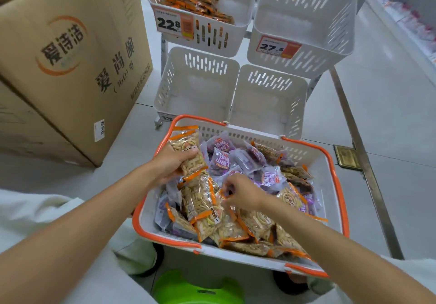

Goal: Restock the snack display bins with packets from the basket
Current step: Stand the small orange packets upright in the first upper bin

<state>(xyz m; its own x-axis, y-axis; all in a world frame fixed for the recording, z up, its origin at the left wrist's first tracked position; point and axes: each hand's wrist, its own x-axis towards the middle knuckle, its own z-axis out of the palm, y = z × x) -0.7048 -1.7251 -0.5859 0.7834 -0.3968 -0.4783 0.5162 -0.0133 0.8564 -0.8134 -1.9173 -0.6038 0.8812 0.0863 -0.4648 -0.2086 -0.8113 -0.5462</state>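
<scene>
A white basket with orange handles (pixel 330 185) sits in front of me, full of orange-edged snack packets (pixel 257 223) and purple packets (pixel 221 159). My left hand (pixel 172 162) grips a small stack of orange-edged packets (pixel 186 150) at the basket's near-left side. My right hand (pixel 240 191) pinches the orange edge of another packet (pixel 200 197) in the middle of the pile. Beyond the basket stand white display bins: the lower left bin (pixel 195 84) and lower right bin (pixel 269 100) hold nothing, the upper right bin (pixel 304 23) looks bare, and the upper left bin (pixel 200 32) holds orange packets.
A large cardboard box (pixel 70 63) stands on the floor to the left. Price tags (pixel 276 47) hang on the upper bins. A green stool (pixel 198 289) is below me. A metal floor strip (pixel 363 157) runs along the right, with shelving (pixel 410 13) at far right.
</scene>
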